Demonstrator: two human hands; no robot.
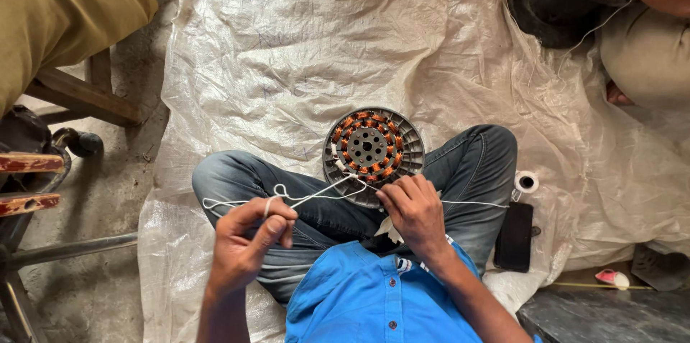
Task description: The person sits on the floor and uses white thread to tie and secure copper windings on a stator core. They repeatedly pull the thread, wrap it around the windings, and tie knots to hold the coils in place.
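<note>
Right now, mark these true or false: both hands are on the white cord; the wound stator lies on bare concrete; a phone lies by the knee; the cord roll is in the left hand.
1. Left hand and right hand both hold the white cord. True.
2. The stator lies on bare concrete. False: it rests against the legs, over the plastic sheet.
3. A black phone lies beside the knee. True.
4. The cord roll is in the left hand. False: it sits on the sheet above the phone.

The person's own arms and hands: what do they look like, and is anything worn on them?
Both forearms are bare, with no gloves, watch or visible rings on the left hand or right hand. The bright blue shirt leaves them uncovered; its sleeve ends cannot be made out.
</note>
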